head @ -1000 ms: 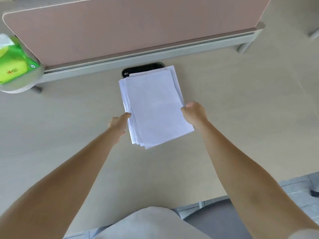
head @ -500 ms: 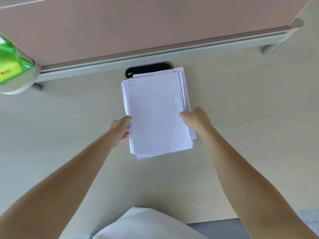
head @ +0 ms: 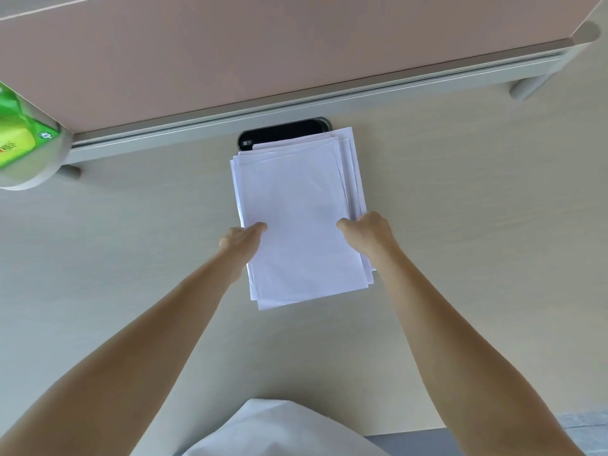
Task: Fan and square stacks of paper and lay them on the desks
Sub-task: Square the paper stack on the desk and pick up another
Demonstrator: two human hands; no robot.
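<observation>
A stack of white paper [head: 297,205] is in the middle of the pale wooden desk [head: 477,225], its sheets slightly offset at the right and bottom edges. My left hand [head: 241,240] grips the stack's left edge, thumb on top. On the right edge my right hand [head: 368,235] holds the sheets the same way, thumb over the top sheet. The far end of the stack overlaps a black cable port [head: 279,131] set in the desk.
A pink partition panel [head: 263,44] on a grey rail runs along the desk's far edge. A green tissue pack [head: 19,136] sits on a round grey shelf at the far left. My white shirt [head: 273,429] shows at the bottom edge.
The stack has turned from a skewed angle to nearly straight, and its fanned sheets have drawn closer together. Both hands have slid slightly down its sides. The view has shifted forward.
</observation>
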